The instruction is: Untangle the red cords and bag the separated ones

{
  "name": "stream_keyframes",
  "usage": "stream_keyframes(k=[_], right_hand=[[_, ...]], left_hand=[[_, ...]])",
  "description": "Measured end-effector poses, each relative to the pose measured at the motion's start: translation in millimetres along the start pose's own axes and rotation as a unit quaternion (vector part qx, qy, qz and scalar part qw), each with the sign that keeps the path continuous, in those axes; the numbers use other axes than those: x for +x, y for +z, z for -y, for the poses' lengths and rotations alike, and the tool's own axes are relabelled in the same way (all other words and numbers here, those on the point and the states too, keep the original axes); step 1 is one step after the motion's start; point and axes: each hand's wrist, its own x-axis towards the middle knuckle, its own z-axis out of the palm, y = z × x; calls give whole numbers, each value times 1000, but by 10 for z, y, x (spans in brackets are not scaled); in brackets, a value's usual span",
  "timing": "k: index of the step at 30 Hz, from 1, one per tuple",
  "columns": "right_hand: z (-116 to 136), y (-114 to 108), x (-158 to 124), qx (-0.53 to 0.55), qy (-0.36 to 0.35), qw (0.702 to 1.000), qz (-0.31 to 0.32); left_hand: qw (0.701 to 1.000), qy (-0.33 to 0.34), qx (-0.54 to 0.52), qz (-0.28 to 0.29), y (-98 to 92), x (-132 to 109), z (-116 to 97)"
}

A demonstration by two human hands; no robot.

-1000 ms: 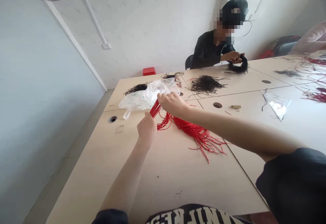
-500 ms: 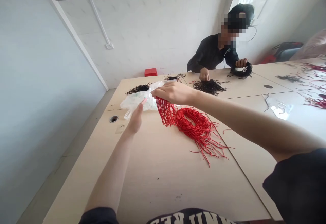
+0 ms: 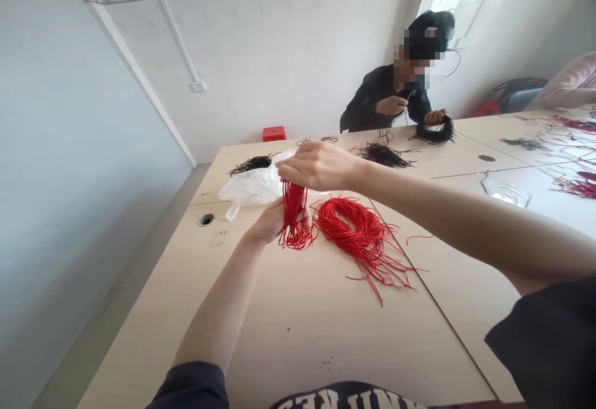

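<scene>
A looped bundle of red cords (image 3: 294,207) hangs from my right hand (image 3: 316,166), whose fingers are pinched over its top. My left hand (image 3: 270,220) is behind the hanging cords, with the strands lying across its palm and fingertips curling out on their right side. Part of that hand is hidden by the cords. Just right of it, a larger coil of red cords (image 3: 347,226) lies on the table, its loose ends fanned toward me. A crumpled clear plastic bag (image 3: 251,185) rests behind my hands.
Across the table (image 3: 261,334), a person in black (image 3: 372,98) holds a coil of black cord (image 3: 435,131). Black cord bundles (image 3: 384,154) lie near the far edge. More red cords (image 3: 582,185) are at the right. A round cable hole (image 3: 206,219) sits at the left.
My left hand has moved right and in behind the hanging red cords, which now lie against it. The person opposite has lifted one hand off the black cords.
</scene>
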Motion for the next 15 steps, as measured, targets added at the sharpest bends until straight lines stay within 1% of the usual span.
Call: stream_keyframes(k=[2, 4, 6, 8, 10, 12, 14, 15], right_hand=[[-80, -76, -25, -21, 21, 999, -13], [-157, -158, -47, -28, 50, 997, -45], [-206, -236, -64, -25, 76, 993, -85], [-211, -309, -72, -19, 82, 990, -113], [-171, -376, -66, -15, 62, 992, -111], [-99, -433, -47, -12, 32, 996, -84], [-15, -477, -19, -10, 10, 998, -54], [25, -493, -4, -10, 4, 999, -42]], left_hand=[[999, -11, -2, 38, -3, -38, 26], [997, -18, -7, 70, -21, -78, 34], [996, -19, -13, 90, -47, -107, 17], [995, -15, -22, 97, -76, -107, -25], [995, -6, -30, 92, -99, -73, -85], [996, 4, -37, 78, -107, -9, -150], [998, 19, -47, 40, -89, 70, -206], [999, 28, -44, 13, -70, 111, -228]])
